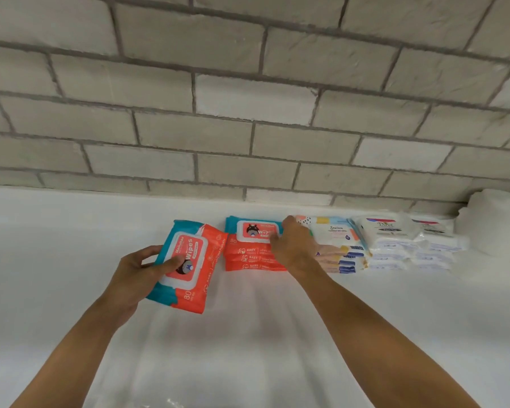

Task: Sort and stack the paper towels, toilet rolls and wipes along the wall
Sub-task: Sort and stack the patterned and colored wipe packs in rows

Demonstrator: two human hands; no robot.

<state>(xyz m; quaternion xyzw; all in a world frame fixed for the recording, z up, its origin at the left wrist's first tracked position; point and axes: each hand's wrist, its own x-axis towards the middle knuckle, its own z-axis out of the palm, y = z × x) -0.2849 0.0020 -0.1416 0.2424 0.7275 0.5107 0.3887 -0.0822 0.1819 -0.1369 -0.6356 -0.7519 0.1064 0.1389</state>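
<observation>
One red and teal wipes pack is held above the white worktop by the left hand, with its long axis tilted, the top end pointing up and a little to the right toward the brick wall. The grip of this hand is closed on the left edge of the pack: the thumb is laid on the white lid, the other fingers are hidden behind, so most of the pack lies to the right of the grip. The right hand is placed on the right end of a stack of same red packs lying against the wall, long axis along it; whether it is closed on them cannot be told. To the right, a stack with a patterned pack and white packs are seen, their print blurred. At the right edge, a white paper roll is cut off.
</observation>
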